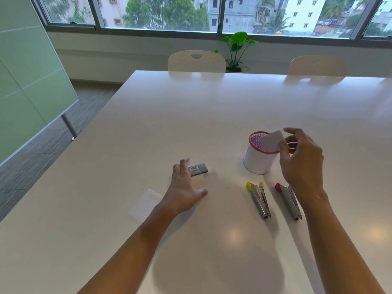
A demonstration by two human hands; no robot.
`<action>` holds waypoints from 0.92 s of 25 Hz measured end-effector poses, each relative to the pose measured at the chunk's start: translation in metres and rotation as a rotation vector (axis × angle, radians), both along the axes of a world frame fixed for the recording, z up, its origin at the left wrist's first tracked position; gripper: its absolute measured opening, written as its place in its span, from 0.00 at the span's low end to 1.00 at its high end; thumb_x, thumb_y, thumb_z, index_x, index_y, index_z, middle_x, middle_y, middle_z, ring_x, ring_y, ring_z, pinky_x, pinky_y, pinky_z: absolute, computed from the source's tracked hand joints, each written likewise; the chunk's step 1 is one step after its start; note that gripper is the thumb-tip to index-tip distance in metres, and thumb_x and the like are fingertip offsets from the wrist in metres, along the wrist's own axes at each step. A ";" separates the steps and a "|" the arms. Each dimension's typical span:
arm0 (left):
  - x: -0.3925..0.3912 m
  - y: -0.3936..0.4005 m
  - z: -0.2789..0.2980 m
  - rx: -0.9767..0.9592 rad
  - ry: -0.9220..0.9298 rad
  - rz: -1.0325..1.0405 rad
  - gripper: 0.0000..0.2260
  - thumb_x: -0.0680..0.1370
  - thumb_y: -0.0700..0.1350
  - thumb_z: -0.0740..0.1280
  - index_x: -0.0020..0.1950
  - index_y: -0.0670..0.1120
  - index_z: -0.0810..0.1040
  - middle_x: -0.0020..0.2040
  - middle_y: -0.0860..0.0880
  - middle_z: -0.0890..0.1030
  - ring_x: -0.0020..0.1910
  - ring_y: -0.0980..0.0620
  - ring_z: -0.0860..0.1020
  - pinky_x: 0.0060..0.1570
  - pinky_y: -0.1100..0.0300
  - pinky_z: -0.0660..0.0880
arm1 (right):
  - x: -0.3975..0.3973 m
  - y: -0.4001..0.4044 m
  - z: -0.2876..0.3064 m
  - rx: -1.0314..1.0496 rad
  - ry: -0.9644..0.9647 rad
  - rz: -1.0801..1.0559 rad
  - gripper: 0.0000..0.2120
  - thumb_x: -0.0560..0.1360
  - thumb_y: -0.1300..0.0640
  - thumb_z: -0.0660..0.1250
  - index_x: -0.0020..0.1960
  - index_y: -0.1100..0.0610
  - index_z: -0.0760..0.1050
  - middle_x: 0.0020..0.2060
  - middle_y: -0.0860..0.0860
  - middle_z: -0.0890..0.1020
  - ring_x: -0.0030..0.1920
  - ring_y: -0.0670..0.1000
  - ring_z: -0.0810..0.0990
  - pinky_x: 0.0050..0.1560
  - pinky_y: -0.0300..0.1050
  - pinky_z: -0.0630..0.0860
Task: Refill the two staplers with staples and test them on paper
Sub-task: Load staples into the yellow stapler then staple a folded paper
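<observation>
Near the red-rimmed mesh cup point(257, 158), the right hand point(302, 162) pinches a small white paper slip point(271, 142), the spread, empty left hand point(184, 185) nears the small blue staple box point(198, 169), and the 2 metal staplers point(259, 198) lie untouched.

**A bright meeting room**

A long white table point(212, 107) stretches away beyond the hands. Two pale chairs point(196, 60) stand at its far edge, a leafy plant point(238, 47) between them. Wide windows point(161, 13) show trees and buildings. A green glass board point(25, 81) leans off to the left, over grey carpet point(42, 149).
</observation>
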State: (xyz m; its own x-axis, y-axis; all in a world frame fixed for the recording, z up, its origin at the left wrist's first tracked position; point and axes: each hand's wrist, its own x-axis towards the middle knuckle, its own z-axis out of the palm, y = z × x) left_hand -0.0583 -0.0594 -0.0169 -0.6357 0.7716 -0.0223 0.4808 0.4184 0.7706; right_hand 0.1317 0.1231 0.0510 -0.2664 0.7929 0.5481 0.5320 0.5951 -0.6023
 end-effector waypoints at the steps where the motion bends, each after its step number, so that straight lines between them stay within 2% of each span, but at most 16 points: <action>1: -0.001 0.000 0.000 -0.003 0.003 -0.004 0.43 0.69 0.46 0.78 0.75 0.50 0.56 0.67 0.48 0.63 0.69 0.49 0.68 0.66 0.62 0.63 | -0.001 0.001 0.000 -0.002 -0.012 0.001 0.16 0.78 0.61 0.68 0.66 0.58 0.75 0.52 0.57 0.84 0.47 0.55 0.83 0.51 0.44 0.76; 11: -0.005 0.001 -0.002 -0.002 0.045 -0.019 0.44 0.67 0.47 0.80 0.75 0.49 0.56 0.70 0.48 0.65 0.70 0.50 0.66 0.63 0.65 0.60 | -0.012 0.009 -0.003 -0.037 -0.083 0.031 0.16 0.75 0.59 0.72 0.62 0.62 0.79 0.56 0.58 0.83 0.51 0.57 0.83 0.56 0.48 0.79; 15: -0.005 -0.001 -0.001 0.018 0.047 -0.012 0.43 0.68 0.47 0.80 0.75 0.49 0.57 0.70 0.47 0.66 0.70 0.49 0.68 0.63 0.64 0.61 | -0.008 0.008 -0.006 -0.048 -0.075 0.032 0.15 0.76 0.61 0.71 0.61 0.62 0.80 0.55 0.58 0.83 0.50 0.56 0.82 0.56 0.46 0.79; 23: -0.004 -0.006 -0.003 0.042 0.049 -0.007 0.43 0.68 0.48 0.80 0.75 0.47 0.59 0.72 0.46 0.67 0.70 0.49 0.69 0.62 0.65 0.62 | 0.004 -0.005 -0.001 -0.111 0.049 0.052 0.11 0.78 0.61 0.69 0.59 0.60 0.80 0.54 0.56 0.84 0.49 0.51 0.81 0.51 0.35 0.74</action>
